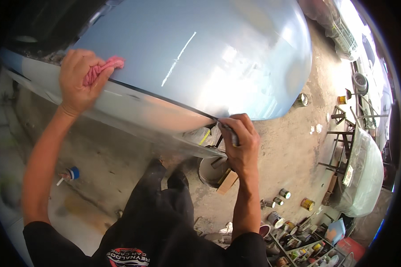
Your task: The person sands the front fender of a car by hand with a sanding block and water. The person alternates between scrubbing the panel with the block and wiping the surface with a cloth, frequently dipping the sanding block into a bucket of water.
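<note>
A light blue car hood with a long pale streak on it fills the upper middle. Along its near edge runs a dark gap, below which lies the fender, patched in grey and peach. My left hand is closed around a crumpled pink cloth at the left of this gap. At the gap's right end, by the hood's front corner, my right hand pinches a small dark grey piece. Its kind is hard to make out, as the fingers cover most of it.
Beneath the fender's front end stands a bucket with a tan block against it. Several paint cans and a crowded rack occupy the lower right. A plastic-wrapped panel rests on stands. A blue-and-white container is on the left floor.
</note>
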Demonstrator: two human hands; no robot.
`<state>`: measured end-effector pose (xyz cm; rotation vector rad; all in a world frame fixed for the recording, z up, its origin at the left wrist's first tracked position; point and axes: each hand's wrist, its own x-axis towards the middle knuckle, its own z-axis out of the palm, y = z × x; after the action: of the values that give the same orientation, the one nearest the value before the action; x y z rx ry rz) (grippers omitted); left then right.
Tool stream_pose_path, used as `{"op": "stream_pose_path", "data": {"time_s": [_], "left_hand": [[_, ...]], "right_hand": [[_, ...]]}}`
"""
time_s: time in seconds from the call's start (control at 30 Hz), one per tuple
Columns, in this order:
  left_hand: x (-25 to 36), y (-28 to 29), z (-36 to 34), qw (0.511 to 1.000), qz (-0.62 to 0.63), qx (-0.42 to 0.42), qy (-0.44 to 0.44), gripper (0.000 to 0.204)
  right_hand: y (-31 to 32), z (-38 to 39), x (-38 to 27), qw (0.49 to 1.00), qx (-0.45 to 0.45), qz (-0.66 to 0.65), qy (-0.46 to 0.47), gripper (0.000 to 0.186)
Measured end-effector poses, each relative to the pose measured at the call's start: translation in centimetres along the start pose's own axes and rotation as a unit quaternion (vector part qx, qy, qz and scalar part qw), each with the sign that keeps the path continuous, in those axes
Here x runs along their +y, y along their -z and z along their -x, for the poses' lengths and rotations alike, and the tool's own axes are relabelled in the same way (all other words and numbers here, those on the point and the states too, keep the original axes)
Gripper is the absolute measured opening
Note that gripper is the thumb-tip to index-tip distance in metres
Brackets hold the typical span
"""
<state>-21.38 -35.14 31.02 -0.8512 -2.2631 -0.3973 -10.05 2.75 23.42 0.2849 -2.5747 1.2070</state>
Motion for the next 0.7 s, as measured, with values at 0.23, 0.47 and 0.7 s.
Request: {"op": "stream_pose_path", "data": {"time_s": [0.23, 0.47, 0.7], "left_hand": [[0.1, -0.3, -0.2, 1.000, 0.002, 0.015, 0.000, 0.024], [0.3, -0.4, -0.2, 1.000, 0.001, 0.020, -0.006, 0.024], [-0.1, 0.1, -0.4, 1.000, 0.000, 0.000, -0.011, 0.024]], "right_hand": [[-3.3, -0.4, -2.4, 0.986, 0.042, 0.121, 0.105, 0.041], [-3.1, 0.6, -2.5, 0.986, 0.030, 0.153, 0.059, 0.049], [-3.7, 0.8, -1.2, 0.982, 0.062, 0.164, 0.067, 0.051]]}}
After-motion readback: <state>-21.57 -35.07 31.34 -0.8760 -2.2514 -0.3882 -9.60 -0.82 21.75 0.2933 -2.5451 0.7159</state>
